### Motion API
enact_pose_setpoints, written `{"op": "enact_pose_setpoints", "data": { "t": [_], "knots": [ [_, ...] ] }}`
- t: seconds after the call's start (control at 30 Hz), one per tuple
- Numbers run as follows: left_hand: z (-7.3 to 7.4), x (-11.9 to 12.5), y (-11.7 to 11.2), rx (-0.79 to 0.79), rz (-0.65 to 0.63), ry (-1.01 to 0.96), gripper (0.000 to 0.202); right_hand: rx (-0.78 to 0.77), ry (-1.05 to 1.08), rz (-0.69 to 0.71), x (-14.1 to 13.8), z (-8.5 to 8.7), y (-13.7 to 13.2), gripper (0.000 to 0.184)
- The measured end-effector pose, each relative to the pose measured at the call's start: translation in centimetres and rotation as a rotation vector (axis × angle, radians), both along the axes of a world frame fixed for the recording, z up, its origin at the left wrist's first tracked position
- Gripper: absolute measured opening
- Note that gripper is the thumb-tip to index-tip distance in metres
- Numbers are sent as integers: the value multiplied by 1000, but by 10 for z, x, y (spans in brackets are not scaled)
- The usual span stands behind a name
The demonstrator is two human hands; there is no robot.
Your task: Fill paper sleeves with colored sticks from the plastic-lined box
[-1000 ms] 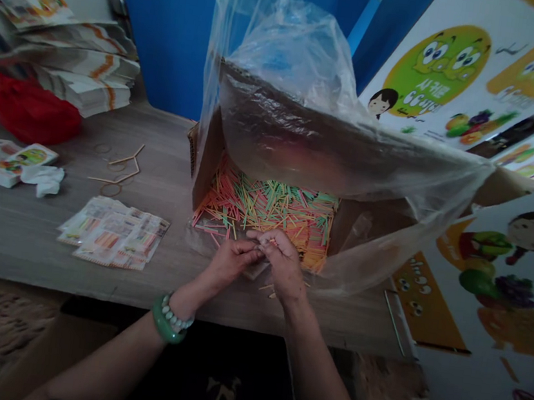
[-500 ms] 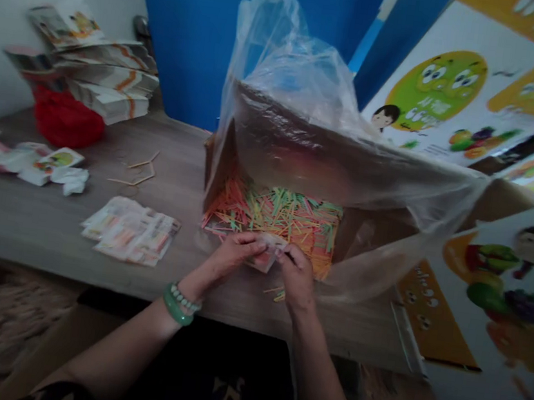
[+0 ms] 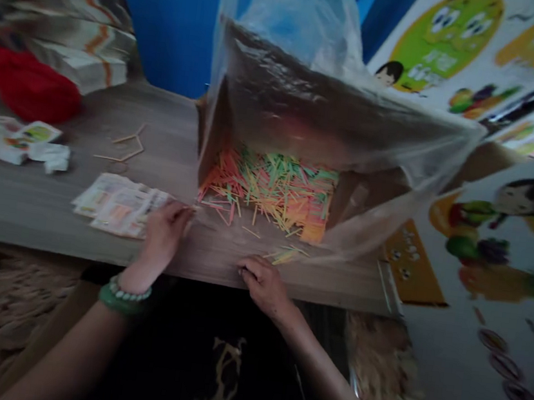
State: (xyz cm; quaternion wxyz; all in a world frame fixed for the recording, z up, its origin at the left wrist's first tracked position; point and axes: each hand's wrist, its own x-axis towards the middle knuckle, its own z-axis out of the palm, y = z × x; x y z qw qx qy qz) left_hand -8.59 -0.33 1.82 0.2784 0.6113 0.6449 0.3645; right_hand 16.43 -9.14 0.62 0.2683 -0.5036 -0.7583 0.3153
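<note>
The hands have parted: the left hand lies flat on glossy paper packets, and the right hand rests curled and empty on the woodgrain bench near thin coloured sticks.

Home packing bench: stick-filled carton, printed packets.

On our wooden table, far to the left, we see a red bag sitting under a leaning stack of printed booklets with orange wavy stripes. In front of it lie a few small crumpled white packets. Nearer the middle, bare wooden sticks rest on the tabletop — plain, uncoloured. Behind everything we have a blue wall. To our right hang cartoon posters — green round faces, a dark-haired child, fruit. Below the table edge we see a dark cloth with a pale pattern.
</note>
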Motion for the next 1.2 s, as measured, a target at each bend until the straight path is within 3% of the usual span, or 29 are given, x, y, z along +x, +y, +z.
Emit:
{"op": "enact_pose_setpoints", "data": {
  "t": [0.1,0.2,0.33,0.43,0.5,0.6,0.67,0.77,0.87,1.0,1.2],
  "knots": [
    [-13,-19,14,26,103,611,25,102,-254,-144,38,-4,-9,36],
    [-20,-31,16,41,170,834,26,149,-535,-256,72,-4,-12,39],
    [-20,-34,11,130,250,816,30,155,-708,-286,92,-2,-5,40],
    [-18,-16,-2,241,203,750,32,134,-738,-315,94,-2,4,41],
    [-20,11,-18,306,11,661,27,99,-752,-326,92,-2,10,40],
    [-29,62,-43,366,-496,467,26,58,-786,-339,88,-4,15,36],
    [-36,94,-53,369,-655,443,25,46,-803,-344,86,-6,17,32],
    [-40,128,-55,321,-667,525,28,52,-785,-329,85,-7,15,29],
    [-39,140,-48,232,-673,620,23,88,-737,-291,83,-8,12,26],
    [-41,138,-43,224,-668,610,25,147,-641,-228,73,-10,8,24],
    [-53,131,-43,246,-645,494,29,211,-364,-194,67,-22,1,39]
  ]
}}
